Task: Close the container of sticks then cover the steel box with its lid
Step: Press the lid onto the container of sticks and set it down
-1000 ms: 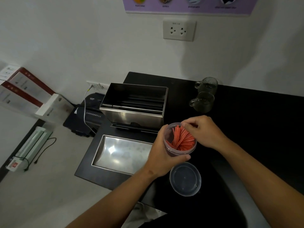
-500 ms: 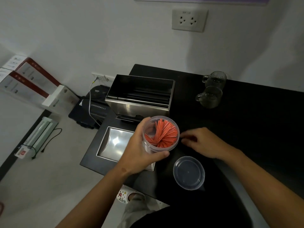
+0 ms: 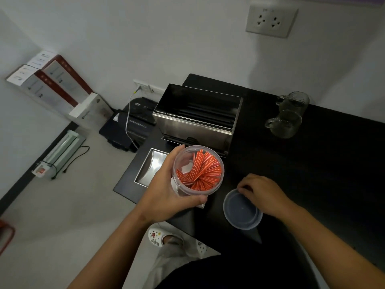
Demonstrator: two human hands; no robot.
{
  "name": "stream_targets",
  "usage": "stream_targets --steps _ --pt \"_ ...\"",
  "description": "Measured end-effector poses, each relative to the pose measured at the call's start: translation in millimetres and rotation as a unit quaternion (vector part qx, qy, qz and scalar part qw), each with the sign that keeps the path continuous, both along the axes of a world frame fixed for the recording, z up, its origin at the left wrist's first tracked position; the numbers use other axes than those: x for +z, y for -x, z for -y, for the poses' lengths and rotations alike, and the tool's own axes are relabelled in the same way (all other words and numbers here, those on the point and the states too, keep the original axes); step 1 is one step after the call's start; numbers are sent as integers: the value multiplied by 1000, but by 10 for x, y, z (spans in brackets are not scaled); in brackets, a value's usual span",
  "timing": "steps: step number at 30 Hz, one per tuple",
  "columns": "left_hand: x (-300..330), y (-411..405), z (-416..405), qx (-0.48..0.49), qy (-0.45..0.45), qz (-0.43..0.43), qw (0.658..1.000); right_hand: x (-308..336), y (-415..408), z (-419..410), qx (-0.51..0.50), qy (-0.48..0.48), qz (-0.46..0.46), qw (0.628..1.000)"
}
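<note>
My left hand [image 3: 166,192] grips a clear round container [image 3: 199,170] full of orange-red sticks and holds it lifted above the black table's front left corner. The container has no cover on. Its clear round lid [image 3: 241,211] lies flat on the table to the right. My right hand [image 3: 262,192] rests on the lid's far right rim, fingertips touching it. Behind the container stands the open steel box [image 3: 198,119]. The box's flat steel lid [image 3: 150,167] lies on the table in front of it, partly hidden by my left hand and the container.
Two glass cups [image 3: 287,117] stand at the back right of the black table [image 3: 312,163]. A shredder [image 3: 135,119] with a cable sits on the floor left of the table, beside boxes [image 3: 52,84] against the wall. My foot [image 3: 164,238] shows below the table edge.
My left hand carried the container leftward and higher, away from my right hand. My right hand left the sticks and dropped to the rim of the clear lid.
</note>
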State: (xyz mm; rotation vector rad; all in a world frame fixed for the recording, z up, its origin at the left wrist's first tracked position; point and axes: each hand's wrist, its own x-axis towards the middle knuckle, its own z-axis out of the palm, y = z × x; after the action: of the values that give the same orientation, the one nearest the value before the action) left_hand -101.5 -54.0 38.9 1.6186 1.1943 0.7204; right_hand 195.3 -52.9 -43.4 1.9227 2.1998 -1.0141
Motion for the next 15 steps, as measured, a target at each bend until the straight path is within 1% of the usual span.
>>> stream_targets --steps 4,11,15 --pt "2 115 91 19 18 13 1000 128 40 -72 -36 27 -50 998" --pt "15 270 176 60 7 9 998 636 198 -83 -15 -11 -121 992" --pt "29 356 260 87 1 17 996 989 226 -50 -22 -13 -163 986"
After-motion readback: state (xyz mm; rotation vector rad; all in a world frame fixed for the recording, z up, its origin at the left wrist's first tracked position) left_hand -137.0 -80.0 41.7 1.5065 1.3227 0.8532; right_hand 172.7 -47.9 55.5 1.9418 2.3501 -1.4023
